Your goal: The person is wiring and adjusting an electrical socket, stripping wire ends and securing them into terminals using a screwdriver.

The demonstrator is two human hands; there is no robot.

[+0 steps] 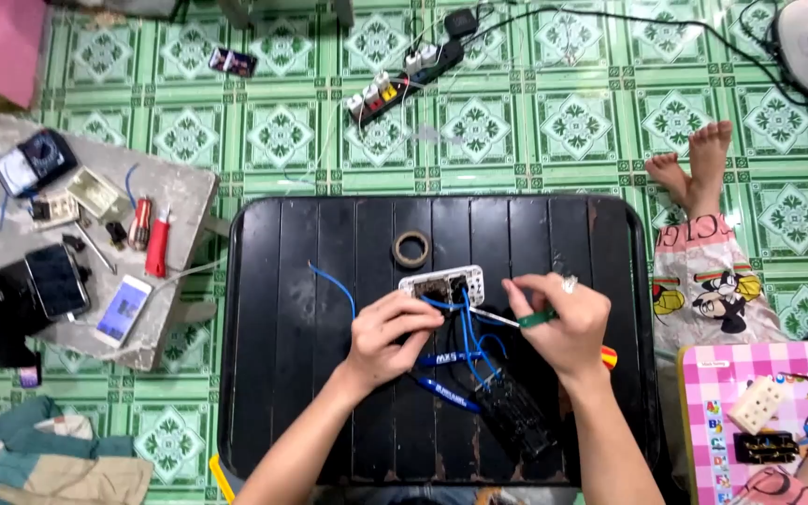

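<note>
A white socket plate (441, 283) with dark modules lies face down on the black slatted table (282, 374). Blue wires (468, 332) run from it toward me, and one blue wire (337, 282) curves off to the left. My left hand (393, 335) pinches the blue wires just below the plate. My right hand (563, 323) grips a green-handled screwdriver (526, 320), its tip pointing left at the plate's lower edge. Blue-handled pliers (446, 391) and a black switch block (516, 411) lie near my wrists.
A roll of tape (411, 249) sits above the plate. A grey slab (11, 168) at left holds phones, a multimeter (35, 161) and red tools. A power strip (404, 79) lies on the green tiled floor. Another person's legs (703, 243) and pink table (759, 411) are at right.
</note>
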